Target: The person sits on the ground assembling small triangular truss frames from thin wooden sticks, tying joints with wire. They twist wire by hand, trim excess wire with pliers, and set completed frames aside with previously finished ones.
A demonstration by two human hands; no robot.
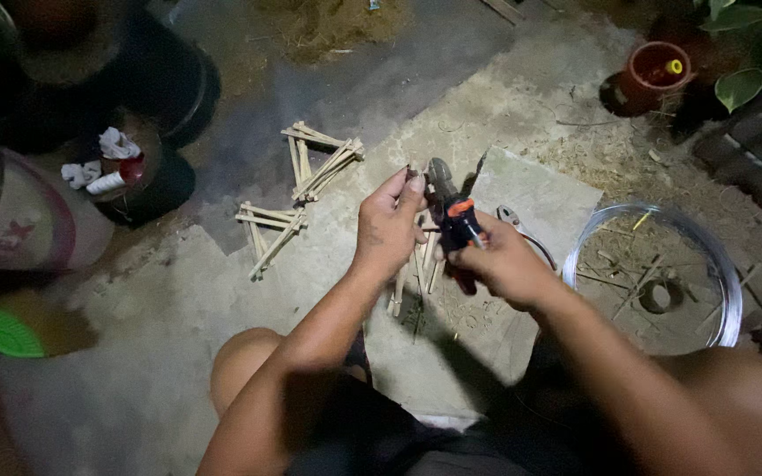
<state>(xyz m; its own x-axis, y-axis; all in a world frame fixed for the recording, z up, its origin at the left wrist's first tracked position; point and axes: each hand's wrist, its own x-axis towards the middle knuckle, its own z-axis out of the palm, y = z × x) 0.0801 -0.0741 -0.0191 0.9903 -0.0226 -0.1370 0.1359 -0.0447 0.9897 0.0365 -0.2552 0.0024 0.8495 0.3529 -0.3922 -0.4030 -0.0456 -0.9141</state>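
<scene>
My left hand (388, 225) pinches the top of a small frame of thin wooden sticks (420, 264) that hangs down between my hands. My right hand (504, 263) grips pliers (451, 207) with orange and black handles, their grey jaws up at the top end of the sticks beside my left fingertips. Both hands are held above a concrete floor, over my bare knees.
Two finished stick frames (297, 189) lie on the floor to the left. A coil of shiny wire (723, 264) and another pair of pliers (513, 219) rest on the right. Black tyres (169, 88), a terracotta pot (654, 70), leaves and a green fan (6, 333) ring the area.
</scene>
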